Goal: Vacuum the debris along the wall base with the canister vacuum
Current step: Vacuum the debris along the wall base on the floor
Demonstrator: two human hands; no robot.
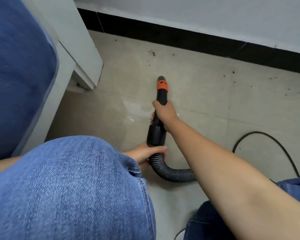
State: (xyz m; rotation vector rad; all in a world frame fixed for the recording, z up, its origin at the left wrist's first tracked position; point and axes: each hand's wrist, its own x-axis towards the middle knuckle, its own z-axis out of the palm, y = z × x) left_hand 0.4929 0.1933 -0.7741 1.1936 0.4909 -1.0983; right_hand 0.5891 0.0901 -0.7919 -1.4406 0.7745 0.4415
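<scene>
A person crouches over a tiled floor (206, 104), working a vacuum nozzle (162, 87) toward the black baseboard (180, 38). The right hand (164, 112) wraps around the black nozzle tube just behind its orange collar (162, 86). The left hand (146, 154) curls round the ribbed hose (168, 172) where it meets the tube's cuff, just behind the right hand. The nozzle mouth points away from both hands, at or close to the floor and short of the wall base. Debris (152, 53) lies ahead of the nozzle tip near the baseboard, and more crumbs (233, 72) are scattered ahead and to the right of the right hand. A power cord (260, 135) loops on the floor to the right of the right forearm. A pale cabinet corner (87, 70) stands left of and beyond the left hand. The canister itself is not in view.

Risks, as judged: the narrow mouth may pass between scattered specks and leave some behind; a fast sweep could flick crumbs along the baseboard; a rightward reach may drag the hose across the cord, or kink the hose at its tight bend beside the left hand.
</scene>
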